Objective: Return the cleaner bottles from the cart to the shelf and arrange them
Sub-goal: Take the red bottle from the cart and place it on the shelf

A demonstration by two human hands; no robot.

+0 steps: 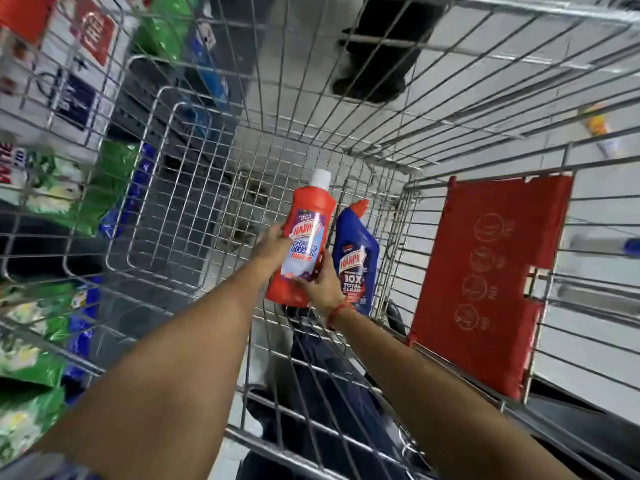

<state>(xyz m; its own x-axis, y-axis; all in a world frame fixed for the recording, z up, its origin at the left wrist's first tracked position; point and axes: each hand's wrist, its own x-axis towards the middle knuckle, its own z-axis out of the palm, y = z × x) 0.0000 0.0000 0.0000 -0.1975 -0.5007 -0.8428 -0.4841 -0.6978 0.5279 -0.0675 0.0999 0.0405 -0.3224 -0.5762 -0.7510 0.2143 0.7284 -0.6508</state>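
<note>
A: Inside the cart (346, 98), how many bottles are present?

B: Two. One red bottle (304, 237) with a white cap, and one blue bottle (356, 258) with a red angled cap. The blue bottle stands against the cart's near right corner, just beside the red one.

A: Label text?

B: Both carry the brand "HARPIC". The red bottle's label reads "BATHROOM CLEANER", partly blurred. The blue bottle's label reads "10X" and, below it, what looks like "TOTAL CLEAN". Smaller print on both is illegible.

A: State of the hands?

B: Both grip the red bottle. The left hand (273, 245) wraps its left edge at mid-height, fingers curled behind. The right hand (320, 284) clasps its lower right side, thumb across the label. A red thread sits on the right wrist. The red bottle is raised and tilted, cap pointing away from the person.

A: Other items?

B: One red flap (485, 278) on the cart's right end, printed with four circular icons; its text is unreadable. Green packs (31, 358) and blue packs (83, 327) fill the shelf (20, 216) at left, seen through the wire; count cannot be determined.
</note>
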